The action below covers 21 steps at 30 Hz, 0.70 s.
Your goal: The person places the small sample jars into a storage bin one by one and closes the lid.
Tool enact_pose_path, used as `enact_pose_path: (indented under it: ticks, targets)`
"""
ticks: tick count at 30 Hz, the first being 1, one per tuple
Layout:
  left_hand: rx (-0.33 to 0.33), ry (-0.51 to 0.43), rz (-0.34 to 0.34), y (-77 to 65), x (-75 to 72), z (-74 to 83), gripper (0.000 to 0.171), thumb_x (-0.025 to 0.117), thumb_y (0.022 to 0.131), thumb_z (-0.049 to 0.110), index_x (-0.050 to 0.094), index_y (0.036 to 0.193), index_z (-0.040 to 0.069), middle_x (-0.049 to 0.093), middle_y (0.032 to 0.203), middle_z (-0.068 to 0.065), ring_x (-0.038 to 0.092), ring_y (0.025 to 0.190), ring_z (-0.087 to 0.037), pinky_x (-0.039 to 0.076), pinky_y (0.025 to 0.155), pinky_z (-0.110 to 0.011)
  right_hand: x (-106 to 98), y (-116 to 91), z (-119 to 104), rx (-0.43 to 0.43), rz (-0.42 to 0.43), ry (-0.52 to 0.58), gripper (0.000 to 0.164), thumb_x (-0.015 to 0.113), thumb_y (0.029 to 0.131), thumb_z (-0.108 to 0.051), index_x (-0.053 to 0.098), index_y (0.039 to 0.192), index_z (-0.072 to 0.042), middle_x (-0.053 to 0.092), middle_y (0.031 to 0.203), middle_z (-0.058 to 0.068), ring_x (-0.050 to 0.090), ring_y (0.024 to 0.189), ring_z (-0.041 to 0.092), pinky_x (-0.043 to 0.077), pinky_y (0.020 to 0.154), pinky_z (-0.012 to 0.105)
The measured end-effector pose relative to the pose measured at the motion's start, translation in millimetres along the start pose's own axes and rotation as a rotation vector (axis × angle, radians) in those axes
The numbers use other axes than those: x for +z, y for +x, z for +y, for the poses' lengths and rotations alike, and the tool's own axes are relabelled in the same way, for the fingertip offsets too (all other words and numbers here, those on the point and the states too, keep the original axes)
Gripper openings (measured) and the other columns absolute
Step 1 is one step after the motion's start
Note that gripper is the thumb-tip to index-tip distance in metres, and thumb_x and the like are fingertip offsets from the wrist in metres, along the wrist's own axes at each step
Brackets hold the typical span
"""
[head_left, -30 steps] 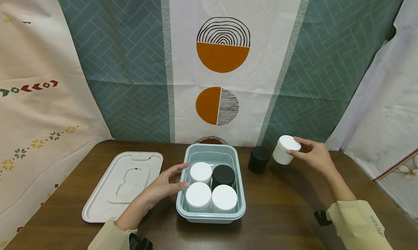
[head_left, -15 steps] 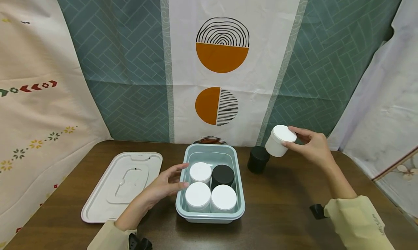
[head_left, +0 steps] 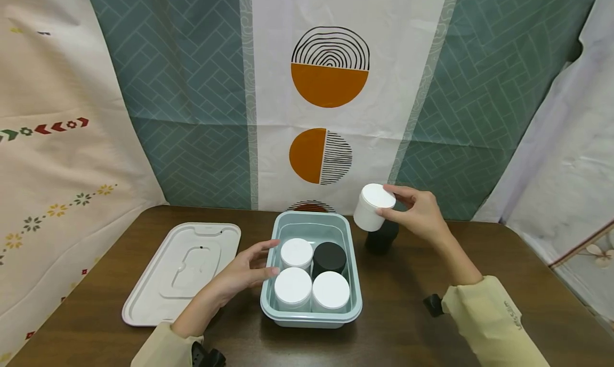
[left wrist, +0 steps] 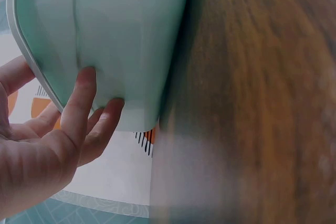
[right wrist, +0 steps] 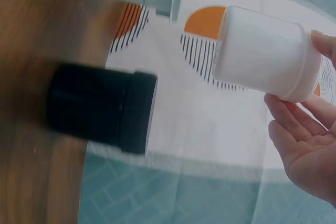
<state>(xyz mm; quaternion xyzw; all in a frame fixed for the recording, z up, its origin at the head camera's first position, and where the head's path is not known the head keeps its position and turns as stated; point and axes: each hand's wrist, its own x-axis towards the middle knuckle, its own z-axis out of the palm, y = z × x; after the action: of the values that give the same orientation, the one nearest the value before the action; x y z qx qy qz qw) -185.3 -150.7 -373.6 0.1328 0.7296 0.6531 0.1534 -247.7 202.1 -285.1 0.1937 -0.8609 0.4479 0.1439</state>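
Note:
Pinched near its lid by my right hand point(head_left: 418, 210) is a white screw-top jar point(head_left: 368, 211), tilted and raised above the table. In the head view it partly covers a black jar point(head_left: 382, 238) standing on the table; the right wrist view shows that black jar point(right wrist: 100, 108) apart from the white jar point(right wrist: 262, 53). My left hand point(head_left: 247, 266) holds the left rim of a pale green plastic tub point(head_left: 312, 229), thumb and index finger at the rim, other fingertips point(left wrist: 86, 77) on its outer wall. Inside the tub stand three white jars point(head_left: 293, 288) and one black jar point(head_left: 329, 258).
A white lid point(head_left: 182, 271) lies flat on the brown wooden table point(head_left: 393, 314), left of the tub. Patterned cloth point(head_left: 201, 106) hangs behind the table, with pale cloth at both sides. The back part of the tub holds no jar.
My right hand has lifted the white jar and carried it left, from beside the lone black jar to above it, near the tub's back right corner. My left hand stays at the tub.

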Motion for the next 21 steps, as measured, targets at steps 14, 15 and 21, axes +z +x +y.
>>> enact_pose_path:
  ticks: [14, 15, 21]
  targets:
    - [-0.019, 0.010, 0.025, -1.0, 0.8, 2.2, 0.065, 0.066, 0.084, 0.015, 0.034, 0.139, 0.005, 0.034, 0.136, -0.027, 0.041, 0.120, -0.042, 0.049, 0.082, -0.043, 50.5, 15.5, -9.2, 0.007, -0.084, 0.098, 0.052, 0.077, 0.072, -0.015, 0.059, 0.117, 0.005, 0.057, 0.119, 0.020, 0.053, 0.113, 0.031, 0.042, 0.094, 0.039]
    - [-0.016, 0.011, 0.025, -1.0, 0.7, 2.3, 0.065, 0.066, 0.084, 0.015, 0.034, 0.139, 0.005, 0.034, 0.136, -0.027, 0.041, 0.120, -0.042, 0.049, 0.082, -0.043, 53.4, 15.9, -9.2, 0.005, -0.088, 0.102, 0.052, 0.077, 0.072, -0.014, 0.059, 0.117, 0.004, 0.057, 0.119, 0.019, 0.053, 0.113, 0.031, 0.042, 0.094, 0.038]
    - [-0.024, 0.016, 0.031, -1.1, 1.0, 2.6, 0.065, 0.067, 0.083, 0.015, 0.034, 0.139, 0.006, 0.034, 0.136, -0.026, 0.042, 0.120, -0.041, 0.049, 0.082, -0.043, 69.0, 16.0, -7.3, -0.008, -0.102, 0.095, 0.052, 0.078, 0.071, -0.013, 0.060, 0.116, 0.004, 0.058, 0.118, 0.018, 0.054, 0.111, 0.030, 0.044, 0.092, 0.037]
